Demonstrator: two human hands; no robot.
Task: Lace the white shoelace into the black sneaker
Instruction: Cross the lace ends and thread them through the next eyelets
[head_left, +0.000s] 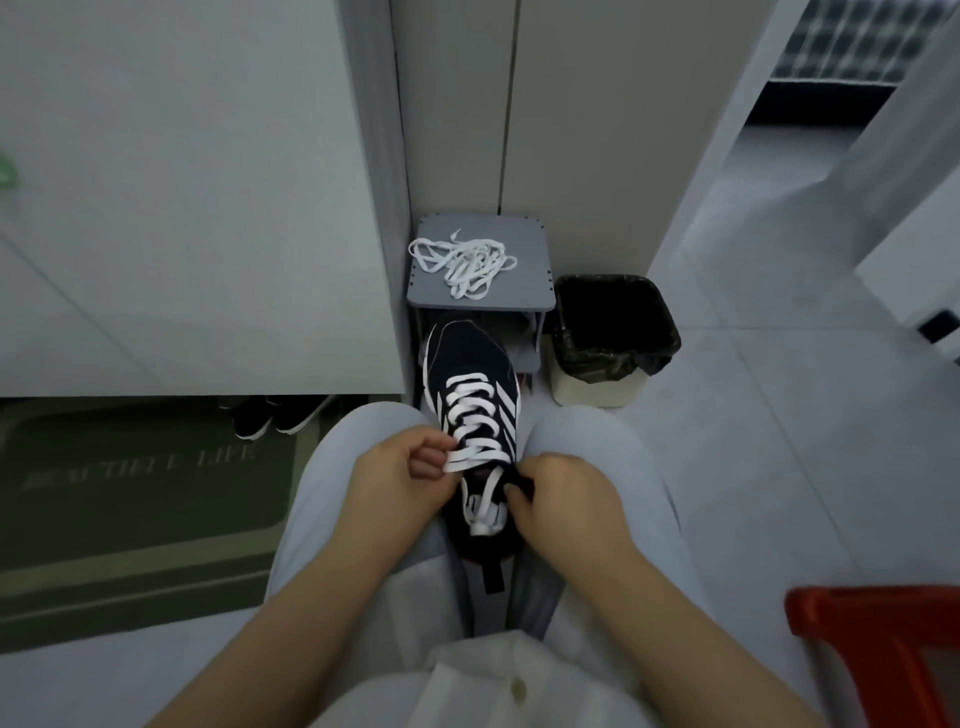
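Containers, left to right:
- Grey rack (524, 244) against the wall. Its top shelf holds a loose pile of white laces (467, 265).
- Cream waste bin (597, 392) just beside the rack, lined with a black bag. The interior is dark and its contents cannot be made out.

Task items:
- Black sneaker (467, 353) lies between the person's knees, toe pointing away toward the rack.
- White shoelace (475, 413) is crossed through the eyelets up most of the front. One flat end runs down over the tongue.
- Left hand (400, 475) has its fingers curled and pinches the lace where it leaves the sneaker's left side near the top.
- Right hand (563, 501) has its fingers curled in and grips the sneaker's right collar edge.

Hidden, cut off or unclear:
- Green doormat (130, 499) on the floor at far left. Its pale lettering is too blurred to read.
- Pair of dark shoes (280, 415) under the cabinet, with only the toe ends showing.
- The rack's lower shelf is mostly covered by the sneaker's toe.
- The right fingertips are tucked behind the hand, so I cannot tell whether they also hold a lace end.
- The sneaker's heel is lost in shadow between the legs.
- Red stool (878, 654) is cut off by the lower right corner.
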